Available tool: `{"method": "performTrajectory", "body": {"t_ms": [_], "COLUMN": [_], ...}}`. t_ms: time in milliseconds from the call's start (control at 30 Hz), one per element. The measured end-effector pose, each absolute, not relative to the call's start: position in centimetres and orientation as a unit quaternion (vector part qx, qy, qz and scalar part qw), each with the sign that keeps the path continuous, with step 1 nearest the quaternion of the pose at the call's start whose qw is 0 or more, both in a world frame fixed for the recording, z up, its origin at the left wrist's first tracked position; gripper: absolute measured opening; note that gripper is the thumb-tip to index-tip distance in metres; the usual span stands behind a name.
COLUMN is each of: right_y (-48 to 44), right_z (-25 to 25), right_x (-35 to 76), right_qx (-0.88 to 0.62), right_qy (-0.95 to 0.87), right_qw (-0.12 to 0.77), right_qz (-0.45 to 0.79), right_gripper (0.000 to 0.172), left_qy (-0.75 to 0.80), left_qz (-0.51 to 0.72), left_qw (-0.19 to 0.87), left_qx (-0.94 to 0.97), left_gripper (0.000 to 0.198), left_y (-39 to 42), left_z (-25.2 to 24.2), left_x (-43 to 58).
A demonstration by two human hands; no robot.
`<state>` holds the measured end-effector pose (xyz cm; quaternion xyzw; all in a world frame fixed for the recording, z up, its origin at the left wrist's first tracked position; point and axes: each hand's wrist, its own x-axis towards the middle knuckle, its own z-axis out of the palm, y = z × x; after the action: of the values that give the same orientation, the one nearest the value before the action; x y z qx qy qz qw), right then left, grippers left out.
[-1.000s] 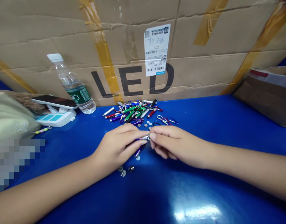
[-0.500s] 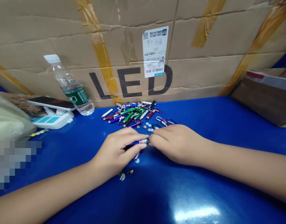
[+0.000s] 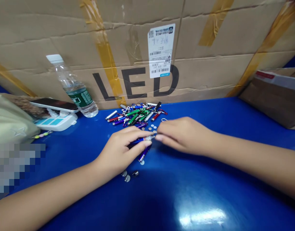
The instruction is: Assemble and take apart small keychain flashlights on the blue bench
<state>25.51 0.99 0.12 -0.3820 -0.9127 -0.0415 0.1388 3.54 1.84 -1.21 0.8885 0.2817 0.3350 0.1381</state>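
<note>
My left hand is closed around a small blue penlight, thumb and fingers gripping its sides, with the silvery end pointing right. At that end, my right hand makes a pinch, and what its fingertips hold is hidden. Under the left fingertips a purple-blue tube lies slanted on the table. Close to it is a small round disc. Nearer me are some silvery discs and a short metal cap. Beyond the hands lies a pile of coloured penlights with carabiner clips.
A large cardboard box stands along the back of the blue table. To the left are a water bottle, a phone on a power strip, and a pale bag. A brown box sits right.
Both hands have moved slightly away from me, still at the penlight's end. My right hand now covers most of the loose carabiners, and more of the purple-blue tube shows.
</note>
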Motion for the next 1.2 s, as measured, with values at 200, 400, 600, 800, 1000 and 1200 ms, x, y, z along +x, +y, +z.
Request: {"method": "performTrajectory", "body": {"t_ms": [200, 400, 600, 800, 1000, 1200], "right_y": [5.8, 6.1, 5.7, 3.9, -0.2, -1.2], "right_z": [1.4, 1.6, 1.2, 1.6, 0.7, 0.0], "right_x": [32.1, 33.8, 32.6, 30.3, 24.9, 23.7], "right_qx": [-0.619, -0.595, -0.567, -0.504, -0.415, -0.426], "right_qy": [-0.785, -0.791, -0.816, -0.852, -0.88, -0.88], "right_qw": [0.014, -0.049, -0.054, 0.056, 0.13, 0.128], "right_qz": [-0.031, 0.131, 0.104, 0.133, 0.192, 0.166], "right_gripper": [0.033, 0.046, 0.024, 0.022, 0.016, 0.022], "left_qy": [0.386, 0.425, 0.4, 0.412, 0.361, 0.375], "left_qz": [0.327, 0.308, 0.294, 0.297, 0.247, 0.242], "left_qw": [0.173, 0.2, 0.194, 0.185, 0.181, 0.158], "left_qx": [0.845, 0.827, 0.846, 0.841, 0.881, 0.881], "left_gripper": [0.027, 0.028, 0.029, 0.03, 0.016, 0.017], "left_y": [2.4, 2.6, 2.6, 2.3, 1.6, 1.6], "left_z": [-1.2, -1.4, -1.3, -0.8, -0.6, -0.7], "left_x": [3.0, 2.9, 2.9, 3.3, 3.9, 4.0]}}
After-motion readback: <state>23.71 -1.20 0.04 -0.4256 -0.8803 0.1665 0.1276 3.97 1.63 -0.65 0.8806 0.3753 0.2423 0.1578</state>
